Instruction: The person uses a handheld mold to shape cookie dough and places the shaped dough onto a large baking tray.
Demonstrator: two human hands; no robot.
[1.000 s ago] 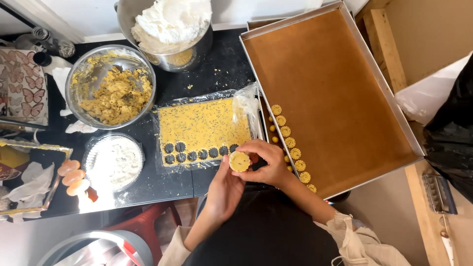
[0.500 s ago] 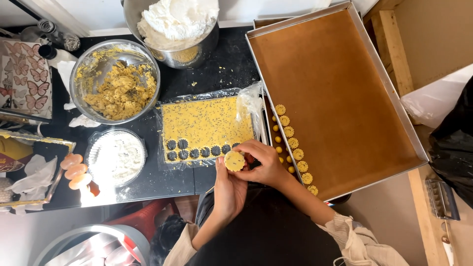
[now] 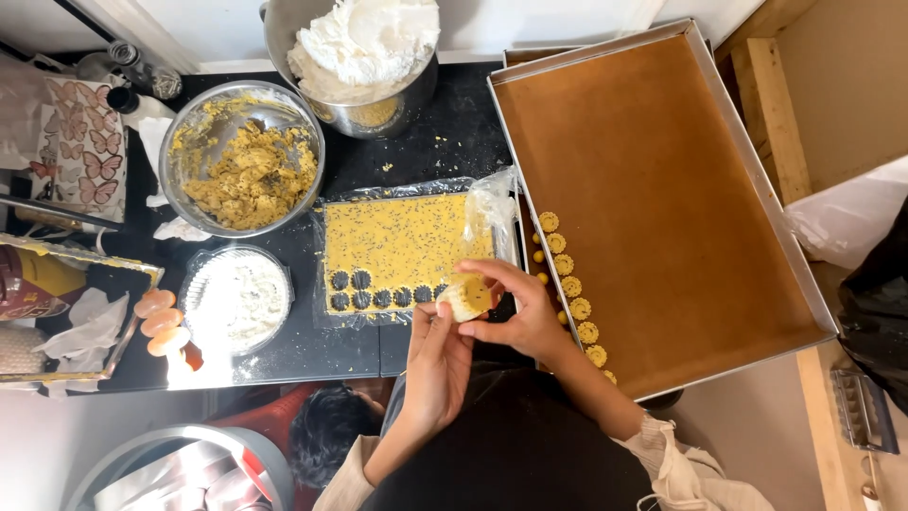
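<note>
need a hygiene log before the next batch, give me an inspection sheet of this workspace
surface: black countertop, scattered crumbs.
job's things: small round yellow dough piece held by both hands; speckled yellow dough sheet on clear plastic, dark cut-out holes along its near edge; large brown-lined metal baking tray with one column of small yellow rounds.
clutter: steel bowl of yellow crumbly mix; steel bowl of white cream; small white-filled dish.
grip: left hand and right hand pinch the piece.
cables: nothing seen.
surroundings: wooden frame at right.
</note>
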